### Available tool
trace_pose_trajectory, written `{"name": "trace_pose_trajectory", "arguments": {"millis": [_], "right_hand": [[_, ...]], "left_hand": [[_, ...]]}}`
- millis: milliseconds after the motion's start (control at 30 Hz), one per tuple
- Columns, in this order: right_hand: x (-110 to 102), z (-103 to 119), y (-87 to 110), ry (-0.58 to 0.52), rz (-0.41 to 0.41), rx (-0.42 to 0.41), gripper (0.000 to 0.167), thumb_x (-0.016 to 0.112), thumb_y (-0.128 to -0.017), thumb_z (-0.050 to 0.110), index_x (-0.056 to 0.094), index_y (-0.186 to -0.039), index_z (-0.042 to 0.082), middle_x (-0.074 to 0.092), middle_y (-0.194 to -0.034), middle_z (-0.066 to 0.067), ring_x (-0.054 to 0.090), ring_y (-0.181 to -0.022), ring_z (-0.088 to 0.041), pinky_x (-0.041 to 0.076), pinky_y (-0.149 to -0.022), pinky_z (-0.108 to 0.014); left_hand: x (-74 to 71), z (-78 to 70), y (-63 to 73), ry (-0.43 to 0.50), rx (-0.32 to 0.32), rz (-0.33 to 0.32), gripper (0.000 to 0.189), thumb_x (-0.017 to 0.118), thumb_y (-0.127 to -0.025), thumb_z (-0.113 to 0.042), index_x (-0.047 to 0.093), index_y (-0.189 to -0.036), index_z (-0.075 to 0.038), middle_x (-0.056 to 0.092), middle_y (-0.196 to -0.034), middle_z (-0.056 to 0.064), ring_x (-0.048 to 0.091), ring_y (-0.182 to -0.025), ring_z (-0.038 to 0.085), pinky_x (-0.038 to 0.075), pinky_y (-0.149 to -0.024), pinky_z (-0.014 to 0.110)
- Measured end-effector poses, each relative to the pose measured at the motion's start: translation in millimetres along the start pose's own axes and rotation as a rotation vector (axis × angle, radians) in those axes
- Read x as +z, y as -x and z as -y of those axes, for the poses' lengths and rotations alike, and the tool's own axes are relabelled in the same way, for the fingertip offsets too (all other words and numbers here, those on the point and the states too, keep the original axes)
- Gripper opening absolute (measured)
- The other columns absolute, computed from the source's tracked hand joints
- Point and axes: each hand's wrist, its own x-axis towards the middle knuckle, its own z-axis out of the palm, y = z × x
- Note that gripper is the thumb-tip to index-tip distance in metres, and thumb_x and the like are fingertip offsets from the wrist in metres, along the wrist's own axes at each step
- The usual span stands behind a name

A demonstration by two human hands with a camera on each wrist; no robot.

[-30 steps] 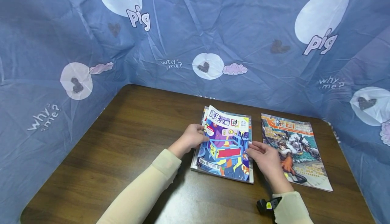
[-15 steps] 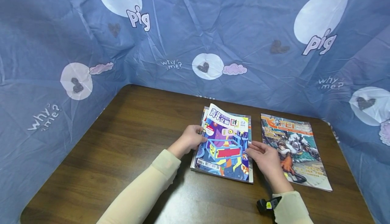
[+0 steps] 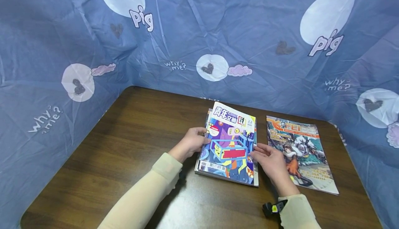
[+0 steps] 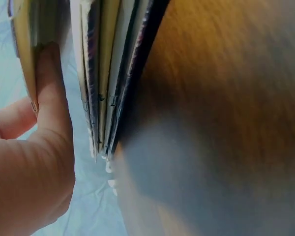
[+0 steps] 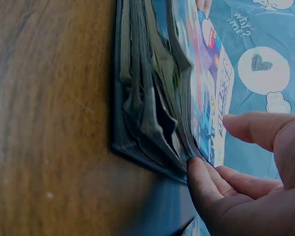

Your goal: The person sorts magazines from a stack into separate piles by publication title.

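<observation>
Left hand point(image 3: 194, 141) pinches top magazine point(image 3: 230, 152), right hand point(image 3: 272, 161) at its side

Pale sleeves point(image 3: 140, 191) cover both forearms, and a small black device point(image 3: 267, 209) sits at the right wrist. The right hand's fingers reach forward, nearly straight, their tips touching the right edge of the magazines; the thumb lies apart from them, over the cover, and whether it touches is hard to tell. The left hand grips the left edge of the top magazine between thumb and fingers. In the left wrist view that edge is raised, with a gap between it and the stapled spines of the stack point(image 4: 105, 73) below. The top magazine lies over this stack, its far end jutting slightly past it. To the right, just beside the right hand, another magazine point(image 3: 302, 156) lies flat on the brown table point(image 3: 140, 142). Beyond the table hangs a wrinkled blue cloth point(image 3: 174, 42) printed with hearts, clouds and "pig".
</observation>
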Motion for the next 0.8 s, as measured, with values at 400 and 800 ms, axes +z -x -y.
{"name": "trace_pose_trajectory", "arguments": {"millis": [400, 800], "right_hand": [[-4.2, 12.4, 5.0, -0.025, 0.006, -0.071, 0.076, 0.079, -0.091, 0.035, 0.046, -0.150, 0.001, 0.061, -0.135, -0.020, 0.061, -0.121, -0.030, 0.051, -0.098, -0.040], [6.2, 20.5, 1.6, -0.169, 0.113, 0.023, 0.078, 0.083, -0.088, 0.031, 0.045, -0.148, -0.001, 0.061, -0.135, -0.022, 0.065, -0.114, -0.030, 0.055, -0.091, -0.036]], "left_hand": [[-8.1, -4.1, 7.8, 0.143, -0.010, 0.080, 0.044, 0.063, -0.095, 0.008, 0.052, -0.137, 0.005, 0.072, -0.098, 0.019, 0.071, -0.077, 0.024, 0.061, -0.072, 0.040], [-25.3, -8.2, 16.7, 0.163, 0.015, 0.095, 0.044, 0.062, -0.096, 0.006, 0.050, -0.138, 0.006, 0.072, -0.099, 0.020, 0.072, -0.080, 0.027, 0.061, -0.072, 0.041]]}}
